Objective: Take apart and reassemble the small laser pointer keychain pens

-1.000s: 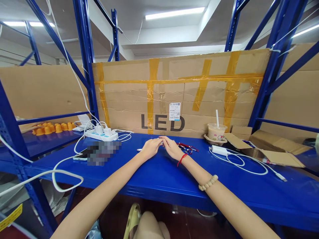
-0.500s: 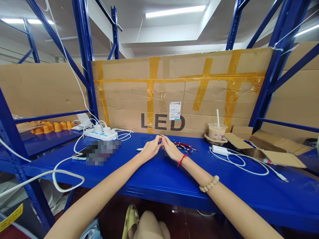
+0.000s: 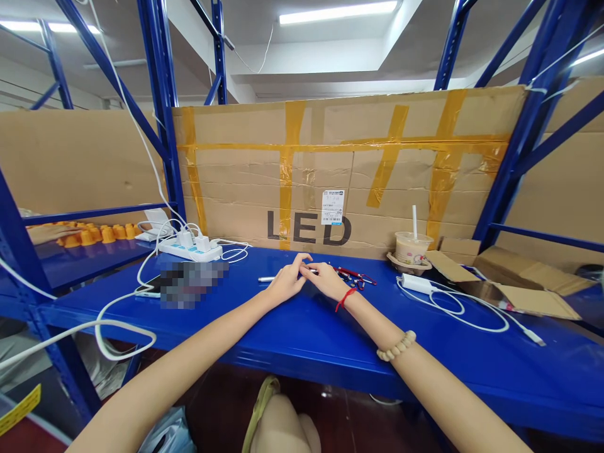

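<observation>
My left hand and my right hand rest together on the blue shelf, fingertips meeting over a small slim part that I can barely make out between them. A silver pen-like piece lies just left of my left hand. Small red and dark parts lie just right of my right hand. My right wrist wears a red string, and a bead bracelet sits further up the forearm.
A taped cardboard sheet marked LED stands behind. A white power strip with chargers and cables is back left, a phone beside it. A drink cup with straw, a white charger and flat cardboard are right. Orange caps fill the left shelf.
My hands stay together at the same spot; the left fingers have lifted slightly over the right fingertips. The view has shifted a little.
</observation>
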A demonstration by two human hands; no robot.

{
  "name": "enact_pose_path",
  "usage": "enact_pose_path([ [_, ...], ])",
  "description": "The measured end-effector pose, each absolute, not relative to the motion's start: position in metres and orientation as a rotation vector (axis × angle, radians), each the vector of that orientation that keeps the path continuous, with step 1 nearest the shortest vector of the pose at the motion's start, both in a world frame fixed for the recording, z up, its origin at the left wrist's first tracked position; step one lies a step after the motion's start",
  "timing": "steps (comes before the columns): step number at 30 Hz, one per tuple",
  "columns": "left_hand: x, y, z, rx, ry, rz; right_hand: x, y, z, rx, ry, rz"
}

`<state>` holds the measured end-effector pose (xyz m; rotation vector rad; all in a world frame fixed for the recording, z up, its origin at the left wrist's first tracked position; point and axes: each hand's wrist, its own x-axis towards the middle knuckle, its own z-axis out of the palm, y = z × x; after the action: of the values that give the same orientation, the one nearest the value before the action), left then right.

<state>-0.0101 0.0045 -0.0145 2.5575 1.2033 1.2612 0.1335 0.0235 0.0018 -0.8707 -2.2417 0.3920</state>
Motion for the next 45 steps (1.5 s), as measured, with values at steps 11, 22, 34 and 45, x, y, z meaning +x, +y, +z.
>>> enact_pose_path([
  [11, -0.002, 0.006, -0.014, 2.537, 1.09, 1.413, 0.135, 0.03, -0.002, -1.018, -2.173, 0.343],
  [22, -0.009, 0.009, -0.005, 2.217, 1.204, 1.428, 0.142, 0.035, 0.0, -0.91, -2.094, 0.38],
  [34, -0.016, 0.008, -0.008, 2.838, 1.557, 0.941, 0.142, 0.033, -0.004, -0.933, -2.183, 0.333],
  [45, -0.018, 0.011, -0.01, 2.94, 1.688, 0.85, 0.147, 0.026, 0.001, -1.161, -2.112, 0.195],
])
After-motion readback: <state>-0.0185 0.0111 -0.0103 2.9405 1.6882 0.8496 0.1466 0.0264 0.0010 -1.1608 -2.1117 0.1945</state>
